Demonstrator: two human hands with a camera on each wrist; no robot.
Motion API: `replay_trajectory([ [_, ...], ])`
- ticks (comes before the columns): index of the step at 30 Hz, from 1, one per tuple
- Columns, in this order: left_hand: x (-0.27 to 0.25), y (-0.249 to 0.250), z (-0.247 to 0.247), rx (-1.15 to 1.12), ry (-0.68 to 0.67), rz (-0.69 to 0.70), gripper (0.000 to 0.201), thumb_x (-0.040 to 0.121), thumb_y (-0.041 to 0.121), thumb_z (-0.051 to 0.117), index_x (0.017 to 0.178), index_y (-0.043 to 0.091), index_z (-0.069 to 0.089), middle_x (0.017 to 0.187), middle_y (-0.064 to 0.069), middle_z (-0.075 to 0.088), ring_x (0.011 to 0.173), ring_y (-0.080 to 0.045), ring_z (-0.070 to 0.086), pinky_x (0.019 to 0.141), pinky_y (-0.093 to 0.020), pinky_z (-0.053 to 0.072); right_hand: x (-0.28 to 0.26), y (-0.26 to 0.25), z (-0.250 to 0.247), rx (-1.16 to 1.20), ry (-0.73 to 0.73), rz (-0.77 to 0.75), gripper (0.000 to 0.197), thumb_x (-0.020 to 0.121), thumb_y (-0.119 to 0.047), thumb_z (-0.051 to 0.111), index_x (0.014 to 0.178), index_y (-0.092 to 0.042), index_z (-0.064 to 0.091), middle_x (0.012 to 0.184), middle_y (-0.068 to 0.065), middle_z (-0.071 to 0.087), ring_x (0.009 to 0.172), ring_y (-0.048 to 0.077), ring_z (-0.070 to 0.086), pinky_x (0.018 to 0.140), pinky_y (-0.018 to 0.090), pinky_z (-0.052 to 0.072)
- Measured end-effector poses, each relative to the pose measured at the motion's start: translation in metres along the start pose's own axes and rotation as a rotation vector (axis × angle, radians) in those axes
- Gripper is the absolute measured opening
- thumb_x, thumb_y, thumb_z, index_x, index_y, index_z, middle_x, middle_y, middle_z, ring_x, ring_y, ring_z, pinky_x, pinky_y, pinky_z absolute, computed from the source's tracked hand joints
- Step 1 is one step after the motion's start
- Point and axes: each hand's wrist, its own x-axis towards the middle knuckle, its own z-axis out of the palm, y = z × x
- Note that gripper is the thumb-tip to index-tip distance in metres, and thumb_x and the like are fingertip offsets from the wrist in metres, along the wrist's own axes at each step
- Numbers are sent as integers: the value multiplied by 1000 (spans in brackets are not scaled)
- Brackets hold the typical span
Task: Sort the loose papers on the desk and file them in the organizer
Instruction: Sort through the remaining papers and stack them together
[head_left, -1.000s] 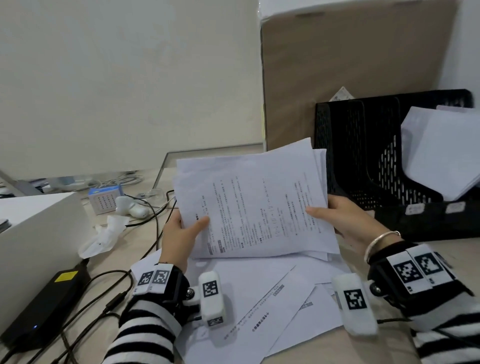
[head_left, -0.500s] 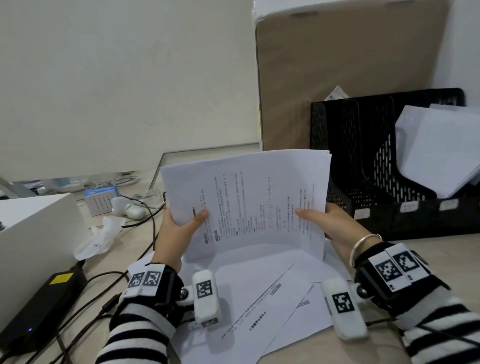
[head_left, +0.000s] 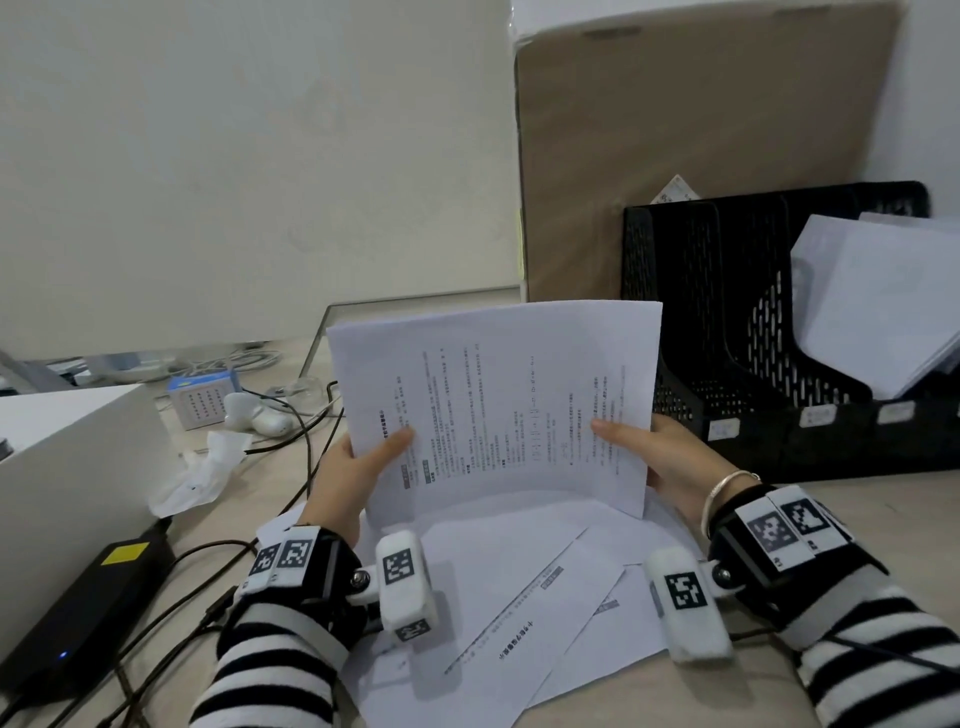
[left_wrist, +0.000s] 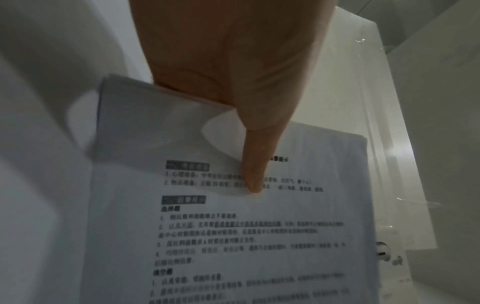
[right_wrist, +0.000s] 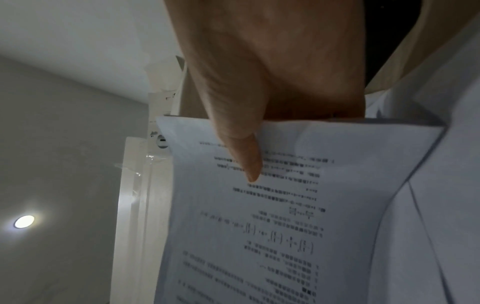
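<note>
A squared-up stack of printed papers (head_left: 498, 405) stands on its lower edge above the desk, bowed toward me. My left hand (head_left: 358, 462) pinches its left side, thumb on the front sheet (left_wrist: 254, 181). My right hand (head_left: 654, 457) pinches the right side of the stack (right_wrist: 272, 205) in the same way. Several loose sheets (head_left: 519, 597) lie flat on the desk under the stack. The black mesh organizer (head_left: 727, 332) stands to the right; its right compartment holds white papers (head_left: 883, 301), and the left compartments look empty.
A brown board (head_left: 675, 156) leans behind the organizer. A white box (head_left: 67, 467), a black power brick (head_left: 88, 597) and cables (head_left: 208, 587) sit at left. A small blue-topped box (head_left: 200, 400), white earbuds (head_left: 254, 415) and a crumpled wrapper (head_left: 202, 473) lie further back.
The fanned, uneven sheets have been squared into one neat stack and raised upright on its lower edge. Both hands have kept hold of its sides.
</note>
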Motion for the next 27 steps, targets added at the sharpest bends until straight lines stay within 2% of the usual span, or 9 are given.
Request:
replay_trajectory([
  [5, 3, -10, -4, 30, -38, -98, 36, 79, 10, 75, 114, 12, 66, 109, -7, 73, 102, -28, 69, 88, -42, 54, 1, 4, 0, -48, -34, 73, 23, 87, -19, 68, 110, -18, 67, 107, 0, 73, 103, 21, 65, 93, 39, 48],
  [10, 7, -12, -1, 66, 58, -55, 28, 77, 7, 77, 104, 10, 70, 101, -8, 75, 94, -28, 71, 89, -45, 55, -1, 2, 4, -88, -26, 26, 29, 93, -5, 57, 121, -10, 60, 110, 3, 66, 91, 11, 64, 65, 17, 53],
  [12, 10, -14, -2, 100, 126, -16, 28, 79, 10, 77, 106, 11, 69, 100, -7, 75, 94, -28, 71, 89, -48, 55, -2, 0, 5, -120, -15, 3, 30, 94, -6, 56, 123, -8, 59, 115, 4, 66, 95, 13, 65, 73, 18, 55],
  [14, 14, -16, -5, 128, 215, -10, 39, 81, 17, 76, 117, 12, 64, 104, -8, 73, 98, -27, 69, 91, -47, 53, -1, 0, 5, -139, 24, -9, 34, 93, -10, 59, 127, -7, 58, 120, 5, 66, 105, 20, 64, 90, 30, 51],
  [17, 13, -16, -2, 44, 255, -52, 60, 86, 28, 71, 137, 14, 43, 122, -10, 59, 109, -25, 60, 93, -39, 50, 3, 2, 7, 0, 66, 6, 36, 92, -10, 61, 128, -8, 58, 118, 6, 67, 107, 23, 64, 97, 40, 49],
  [19, 8, -11, 7, -60, 167, -113, 62, 90, 32, 66, 141, 13, 36, 126, -11, 54, 111, -24, 59, 88, -35, 50, 2, 0, 10, 106, 69, 13, 34, 92, -9, 59, 126, -9, 59, 117, 5, 67, 106, 23, 64, 94, 39, 50],
  [23, -5, -1, 33, -148, -171, -286, 47, 92, 44, 54, 128, 13, 49, 123, -9, 62, 102, -23, 68, 75, -30, 54, -5, -1, 19, 202, -53, 20, 31, 94, -7, 56, 124, -12, 58, 117, 3, 68, 104, 18, 66, 77, 26, 57],
  [25, -13, 1, 45, -175, -291, -308, 41, 91, 42, 53, 119, 14, 59, 117, -7, 68, 99, -22, 70, 77, -31, 58, -9, 1, 25, 184, -133, 47, 27, 94, -9, 56, 120, -13, 61, 115, 2, 70, 105, 18, 66, 82, 28, 56],
  [27, -20, 0, 52, -267, -321, -291, 31, 92, 28, 55, 118, 12, 62, 113, -7, 72, 98, -22, 70, 81, -34, 59, -12, 2, 31, 139, -224, 74, 24, 93, -10, 56, 116, -15, 62, 114, 2, 71, 106, 19, 66, 87, 32, 55],
])
